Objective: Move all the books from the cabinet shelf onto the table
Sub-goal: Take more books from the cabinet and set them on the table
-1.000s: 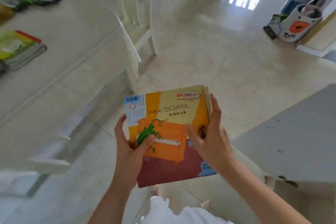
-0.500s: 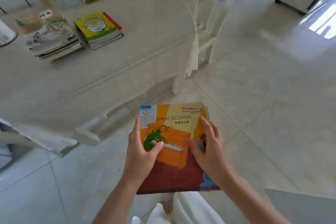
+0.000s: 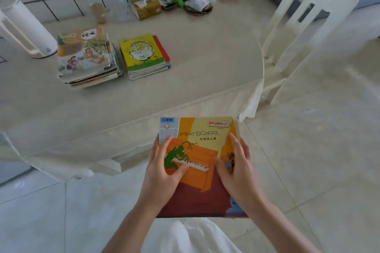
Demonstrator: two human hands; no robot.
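Observation:
I hold a thin stack of books, topped by an orange and yellow "Zob at School" cover, flat in front of me over the floor, just short of the table's near edge. My left hand grips its left side with the thumb across the cover. My right hand grips the right side the same way. On the table lie two piles: a taller pile with a pale picture cover and a yellow-covered pile to its right. The cabinet shelf is out of view.
A white kettle stands at the table's left. A tissue box, plastic bags and a small basket line the tiled wall at the back. A white chair stands at the table's right end. A tablecloth hangs over the near edge.
My view has swung left to face the table, and I have come closer to it. The books stay in both hands, held the same way.

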